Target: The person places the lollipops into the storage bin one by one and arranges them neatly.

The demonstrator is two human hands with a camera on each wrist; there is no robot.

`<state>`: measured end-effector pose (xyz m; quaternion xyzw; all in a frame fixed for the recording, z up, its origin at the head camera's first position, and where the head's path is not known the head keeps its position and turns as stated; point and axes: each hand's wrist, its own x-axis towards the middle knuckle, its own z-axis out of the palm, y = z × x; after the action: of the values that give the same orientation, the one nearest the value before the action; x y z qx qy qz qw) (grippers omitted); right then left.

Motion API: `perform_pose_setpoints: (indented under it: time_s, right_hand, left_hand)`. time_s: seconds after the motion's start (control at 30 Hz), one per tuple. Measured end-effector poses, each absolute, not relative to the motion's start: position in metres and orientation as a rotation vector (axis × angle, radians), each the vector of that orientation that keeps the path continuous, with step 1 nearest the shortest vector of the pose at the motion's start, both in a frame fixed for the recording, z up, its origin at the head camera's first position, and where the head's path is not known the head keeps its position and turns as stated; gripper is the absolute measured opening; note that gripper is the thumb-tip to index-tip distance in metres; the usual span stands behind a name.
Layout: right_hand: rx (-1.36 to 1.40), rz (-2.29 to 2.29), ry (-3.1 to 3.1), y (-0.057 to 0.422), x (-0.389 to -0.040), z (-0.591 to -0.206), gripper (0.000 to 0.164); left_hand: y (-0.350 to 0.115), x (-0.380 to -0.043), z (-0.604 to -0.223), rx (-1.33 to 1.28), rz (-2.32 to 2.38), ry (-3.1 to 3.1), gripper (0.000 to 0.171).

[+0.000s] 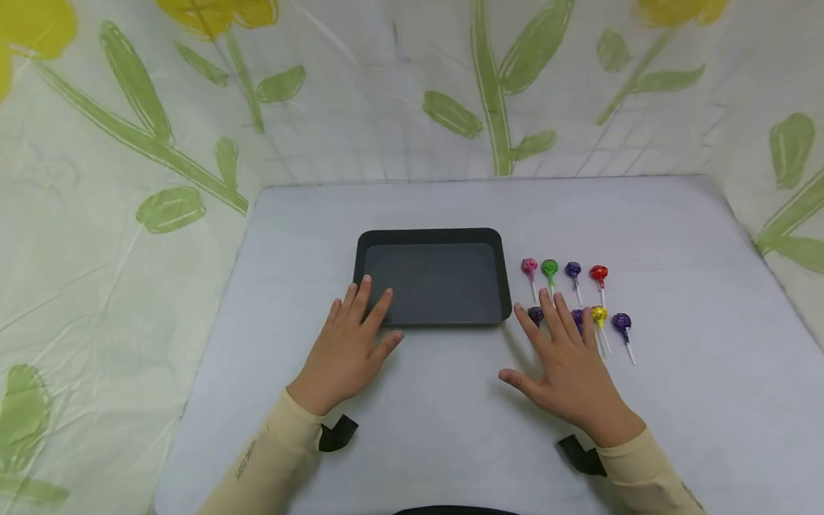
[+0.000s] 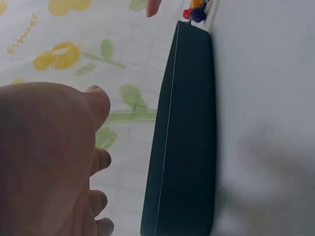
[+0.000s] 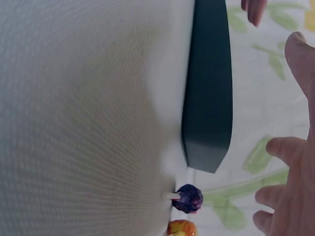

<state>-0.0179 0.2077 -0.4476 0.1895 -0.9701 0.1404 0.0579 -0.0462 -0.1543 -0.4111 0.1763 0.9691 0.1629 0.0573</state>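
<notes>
A dark grey rectangular tray [image 1: 438, 286] lies on the white table with nothing in it. My left hand [image 1: 347, 350] hovers with spread fingers over its front left corner; the left wrist view shows the tray's long side [image 2: 189, 132] below that hand. To the tray's right, wrapped lollipops lie in two rows. The back row has a pink one [image 1: 529, 266], a green one, a purple one and a red one [image 1: 599, 272]. My right hand [image 1: 569, 372], fingers spread and holding nothing, partly covers the front row, where a yellow lollipop [image 1: 599, 315] and purple ones [image 1: 621, 322] show.
White cloth with yellow flowers and green leaves hangs behind and beside the table [image 1: 425, 436]. A black strap piece [image 1: 338, 433] sits at the left wrist and another [image 1: 581, 455] at the right. A black curved edge [image 1: 453, 510] shows at the bottom.
</notes>
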Motion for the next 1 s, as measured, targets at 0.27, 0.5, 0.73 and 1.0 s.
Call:
perform_pose_setpoints:
  time_s: [0.27, 0.5, 0.73, 1.0]
  right_hand:
    - [0.576, 0.425, -2.937, 0.208, -0.019, -0.448, 0.102]
    - [0.572, 0.438, -2.942, 0.209, -0.020, -0.448, 0.102]
    - [0.536, 0.502, -2.949, 0.214, -0.022, -0.446, 0.098]
    - [0.457, 0.603, -2.951, 0.226, -0.026, -0.439, 0.080]
  left_hand:
    - [-0.165, -0.064, -0.417, 0.487, 0.659, 2.884, 0.076]
    - [-0.175, -0.077, -0.424, 0.331, 0.803, 2.788, 0.083]
    - [-0.182, -0.087, -0.429, 0.282, 0.878, 2.742, 0.084]
    - [-0.183, -0.093, -0.432, 0.327, 0.803, 2.863, 0.060]
